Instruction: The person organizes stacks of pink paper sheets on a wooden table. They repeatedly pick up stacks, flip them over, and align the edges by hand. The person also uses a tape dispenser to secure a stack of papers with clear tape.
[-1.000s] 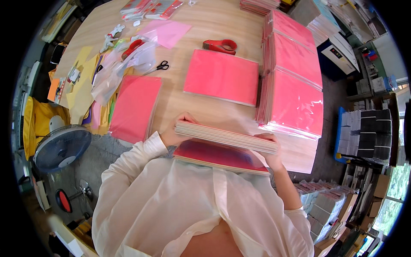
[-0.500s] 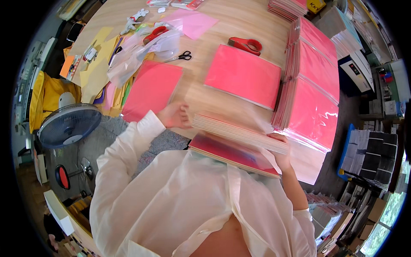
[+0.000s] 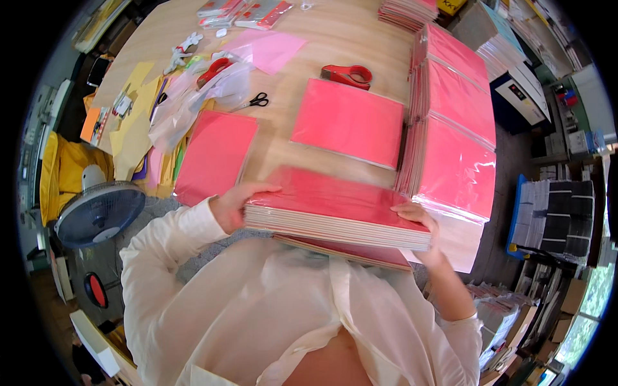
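My left hand [image 3: 233,204] and my right hand [image 3: 421,226] are closed on the two ends of a stack of thin pink-covered booklets [image 3: 335,224]. The stack is held in front of my shirt at the table's near edge, pale page edges toward me and top cover tilted away. Below it, between stack and shirt, a strip of another dark red-covered flat piece [image 3: 367,253] shows; most of it is hidden. A pink-covered pile [image 3: 351,121] lies just beyond on the table. Left of it, near my left hand, lies another pink-covered piece [image 3: 215,153].
Tall film-wrapped pink piles [image 3: 456,157] line the table's right side. A red tape dispenser [image 3: 351,75], black scissors [image 3: 259,100] and a second red tape dispenser [image 3: 214,71] lie farther back. Yellow paper sheets [image 3: 135,116] cover the left. A fan [image 3: 100,212] stands beyond the left edge.
My left hand has moved from beside the stack onto its left end. The stack has turned so its pink cover shows, while my right hand has stayed at its right end.
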Demonstrator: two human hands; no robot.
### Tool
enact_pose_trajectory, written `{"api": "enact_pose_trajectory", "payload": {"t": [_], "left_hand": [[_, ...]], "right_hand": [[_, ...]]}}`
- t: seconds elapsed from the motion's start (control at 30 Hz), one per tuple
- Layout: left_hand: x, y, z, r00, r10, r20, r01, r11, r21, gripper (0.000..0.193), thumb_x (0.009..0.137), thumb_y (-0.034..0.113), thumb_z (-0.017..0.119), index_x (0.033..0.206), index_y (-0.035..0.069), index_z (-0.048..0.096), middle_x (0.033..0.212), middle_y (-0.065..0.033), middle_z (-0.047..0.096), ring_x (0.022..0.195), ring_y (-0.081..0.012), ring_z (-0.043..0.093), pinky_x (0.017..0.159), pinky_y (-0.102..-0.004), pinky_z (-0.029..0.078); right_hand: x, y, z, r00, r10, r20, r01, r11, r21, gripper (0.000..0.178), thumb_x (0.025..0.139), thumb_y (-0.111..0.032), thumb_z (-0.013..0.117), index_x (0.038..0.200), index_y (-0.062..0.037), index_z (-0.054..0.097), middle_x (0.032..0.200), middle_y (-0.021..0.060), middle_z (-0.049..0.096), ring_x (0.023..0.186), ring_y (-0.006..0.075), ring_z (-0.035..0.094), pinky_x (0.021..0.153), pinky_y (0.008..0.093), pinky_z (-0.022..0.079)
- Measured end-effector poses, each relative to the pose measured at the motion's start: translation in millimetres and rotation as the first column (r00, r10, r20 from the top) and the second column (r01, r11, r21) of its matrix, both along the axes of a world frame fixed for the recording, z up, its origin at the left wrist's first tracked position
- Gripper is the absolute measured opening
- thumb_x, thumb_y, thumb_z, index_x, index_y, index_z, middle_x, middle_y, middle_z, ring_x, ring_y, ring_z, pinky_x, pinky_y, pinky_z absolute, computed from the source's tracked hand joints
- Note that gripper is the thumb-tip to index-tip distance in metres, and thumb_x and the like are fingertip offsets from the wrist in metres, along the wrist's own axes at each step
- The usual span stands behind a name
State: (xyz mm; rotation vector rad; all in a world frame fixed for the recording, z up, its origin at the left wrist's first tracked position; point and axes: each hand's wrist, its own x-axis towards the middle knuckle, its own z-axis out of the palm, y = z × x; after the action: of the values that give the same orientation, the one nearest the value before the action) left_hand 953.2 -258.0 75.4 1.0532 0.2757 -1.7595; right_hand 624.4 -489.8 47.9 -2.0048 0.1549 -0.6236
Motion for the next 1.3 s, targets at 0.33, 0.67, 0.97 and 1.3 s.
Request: {"api": "enact_pose_trajectory", "payload": {"t": [0.33, 0.67, 0.97, 1.3], "left_hand": [[94.1, -120.2, -70.0, 0.777, 0.299, 0.554, -0.029, 0.896, -0.443, 0.059, 0.087, 0.013, 0.068, 0.14, 0.004, 0.044, 0.127, -0.0117, 0.06, 0.113, -0.0229, 0.062, 0.095, -0.0375, 0.051], [109.0, -161.4, -129.9, 0.847, 0.184, 0.499, 0.01, 0.933, -0.36, 0.062, 0.087, 0.015, 0.069, 0.141, 0.005, 0.042, 0.131, -0.0112, 0.058, 0.117, -0.0236, 0.059, 0.099, -0.0393, 0.049], [110.5, -169.1, -131.8, 0.709, -0.006, 0.706, 0.226, 0.949, -0.219, 0.058, 0.087, 0.018, 0.07, 0.138, 0.004, 0.047, 0.13, -0.0096, 0.06, 0.117, -0.0194, 0.058, 0.1, -0.0356, 0.046], [91.6, -135.6, -124.9, -0.456, 0.067, 0.887, 0.327, 0.94, 0.098, 0.06, 0.082, 0.012, 0.067, 0.135, -0.006, 0.047, 0.131, -0.0243, 0.054, 0.123, -0.0311, 0.052, 0.103, -0.0403, 0.042]], "right_hand": [[106.7, -130.1, 37.3, 0.919, 0.218, -0.328, -0.32, -0.074, -0.945, 0.026, 0.079, -0.011, 0.061, 0.104, -0.0079, 0.052, 0.101, 0.0065, 0.057, 0.086, 0.0193, 0.059, 0.075, 0.0348, 0.052], [150.4, -179.9, -31.0, 0.811, 0.14, -0.568, -0.569, -0.041, -0.822, 0.027, 0.085, -0.011, 0.055, 0.11, -0.0057, 0.048, 0.102, 0.0083, 0.053, 0.091, 0.0226, 0.058, 0.071, 0.0327, 0.054], [154.4, -178.2, -56.9, 0.729, 0.105, -0.676, -0.683, 0.069, -0.727, 0.019, 0.089, -0.013, 0.05, 0.106, -0.0051, 0.049, 0.11, 0.0113, 0.054, 0.1, 0.0271, 0.06, 0.076, 0.0356, 0.055], [150.3, -190.1, -80.6, 0.678, 0.098, -0.728, -0.729, 0.217, -0.65, 0.02, 0.092, -0.012, 0.046, 0.11, -0.006, 0.049, 0.108, 0.0124, 0.055, 0.101, 0.0294, 0.062, 0.081, 0.0385, 0.053]]}}
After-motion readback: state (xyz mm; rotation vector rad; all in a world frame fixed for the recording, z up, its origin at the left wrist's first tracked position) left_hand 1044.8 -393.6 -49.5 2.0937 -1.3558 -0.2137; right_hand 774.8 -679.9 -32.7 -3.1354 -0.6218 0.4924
